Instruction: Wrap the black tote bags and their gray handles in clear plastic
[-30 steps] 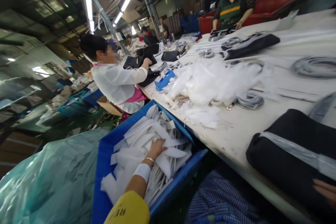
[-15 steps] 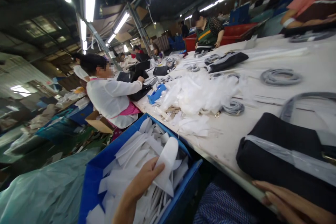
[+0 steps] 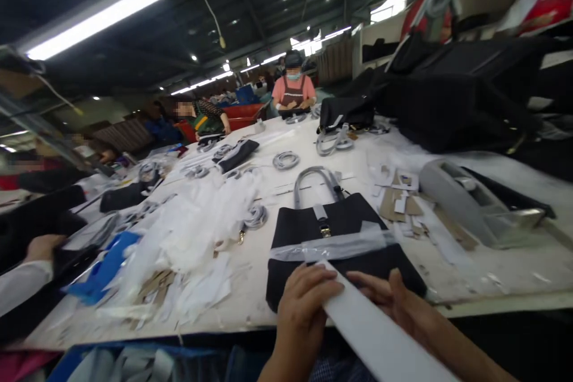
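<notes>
A black handbag (image 3: 333, 233) with a grey handle (image 3: 313, 182) lies flat on the white table (image 3: 470, 268) right in front of me, a clear plastic band across its middle. My left hand (image 3: 302, 304) is closed over the upper end of a long white foam strip (image 3: 380, 340) at the bag's near edge. My right hand (image 3: 389, 301) rests under and beside the same strip, fingers curled against it. The strip runs down to the lower right, out of view.
A heap of clear plastic wrap (image 3: 197, 221), grey coiled straps (image 3: 285, 160) and card scraps (image 3: 400, 203) lie on the table. A grey machine (image 3: 470, 200) stands at right, black bags (image 3: 447, 95) behind. A co-worker's hand (image 3: 42, 246) at left; other people (image 3: 293, 91) work at the far end. A blue bin (image 3: 147, 364) sits below the table's edge.
My view swung from the blue bin on the left to the table ahead. My left hand carried a white foam strip out of the bin to the black handbag, where my right hand joined it.
</notes>
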A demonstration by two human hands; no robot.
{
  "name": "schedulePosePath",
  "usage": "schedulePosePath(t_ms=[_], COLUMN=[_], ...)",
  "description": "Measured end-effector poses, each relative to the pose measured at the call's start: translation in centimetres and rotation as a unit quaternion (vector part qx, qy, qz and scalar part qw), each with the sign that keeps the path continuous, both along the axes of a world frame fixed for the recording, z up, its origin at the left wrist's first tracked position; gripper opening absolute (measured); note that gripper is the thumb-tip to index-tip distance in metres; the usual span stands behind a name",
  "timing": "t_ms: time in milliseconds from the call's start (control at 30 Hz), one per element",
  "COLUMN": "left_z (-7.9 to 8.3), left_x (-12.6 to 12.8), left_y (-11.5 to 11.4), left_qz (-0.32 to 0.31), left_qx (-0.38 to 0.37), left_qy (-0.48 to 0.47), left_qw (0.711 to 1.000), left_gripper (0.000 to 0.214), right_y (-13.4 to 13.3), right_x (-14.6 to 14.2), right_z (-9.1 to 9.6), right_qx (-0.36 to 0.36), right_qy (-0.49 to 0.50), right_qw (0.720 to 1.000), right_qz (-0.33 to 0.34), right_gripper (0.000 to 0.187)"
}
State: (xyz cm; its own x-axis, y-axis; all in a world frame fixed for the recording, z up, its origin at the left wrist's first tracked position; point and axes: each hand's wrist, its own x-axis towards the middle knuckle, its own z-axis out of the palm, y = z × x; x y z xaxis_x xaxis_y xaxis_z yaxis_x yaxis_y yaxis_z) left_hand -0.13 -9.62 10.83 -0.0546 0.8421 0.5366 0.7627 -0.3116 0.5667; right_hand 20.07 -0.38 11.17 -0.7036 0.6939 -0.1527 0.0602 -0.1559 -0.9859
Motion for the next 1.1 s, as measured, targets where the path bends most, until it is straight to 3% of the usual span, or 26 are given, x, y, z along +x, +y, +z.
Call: schedulePosePath(t_ms=[133, 200, 267, 333, 433, 533, 633, 700, 833, 900, 1100], left_z=[1.4, 2.0, 2.6, 3.1, 3.4, 3.1, 2.7, 2.6, 2.4, 2.3, 2.5], left_x=[1.9, 2.6, 2.8, 2.5, 1.6, 0.9, 0.4, 0.1, -0.2, -0.2, -0.1], left_y=[4.9, 7.5, 10.7, 14.4, 20.2, 25.3, 28.5, 29.7, 30.1, 29.6, 28.1], left_qz=[-0.088, -0.121, -0.125, -0.130, -0.186, -0.251, -0.330, -0.370, -0.402, -0.407, -0.396], left_qx=[0.044, 0.038, 0.013, -0.027, -0.092, -0.148, -0.187, -0.195, -0.166, -0.140, -0.101], left_qy=[0.138, 0.162, 0.176, 0.197, 0.267, 0.343, 0.368, 0.353, 0.287, 0.264, 0.223], left_qw=[0.985, 0.979, 0.976, 0.971, 0.941, 0.893, 0.849, 0.837, 0.853, 0.863, 0.885], left_gripper=[0.030, 0.032, 0.036, 0.039, 0.035, 0.039, 0.057, 0.062, 0.041, 0.035, 0.024], right_y=[0.4, 1.4, 3.2, 5.8, 10.4, 14.8, 18.1, 19.6, 21.0, 21.1, 20.2], right_x=[4.2, 6.0, 7.5, 8.4, 8.3, 6.5, 3.8, 2.1, 0.2, 0.0, 0.2], right_z=[0.9, 1.1, 1.3, 1.5, 1.5, 0.8, -0.4, -1.2, -2.1, -2.2, -2.8], right_qx=[-0.211, -0.231, -0.201, -0.128, -0.021, -0.016, -0.030, -0.021, -0.019, -0.032, -0.070], right_qy=[0.020, 0.021, 0.009, 0.013, 0.080, 0.164, 0.238, 0.267, 0.262, 0.239, 0.180], right_qw=[0.973, 0.967, 0.979, 0.984, 0.949, 0.915, 0.881, 0.865, 0.865, 0.884, 0.952], right_qz=[0.088, 0.109, 0.032, -0.120, -0.303, -0.369, -0.408, -0.425, -0.427, -0.401, -0.238], right_gripper=[0.059, 0.053, 0.048, 0.046, 0.043, 0.036, 0.037, 0.038, 0.034, 0.034, 0.034])
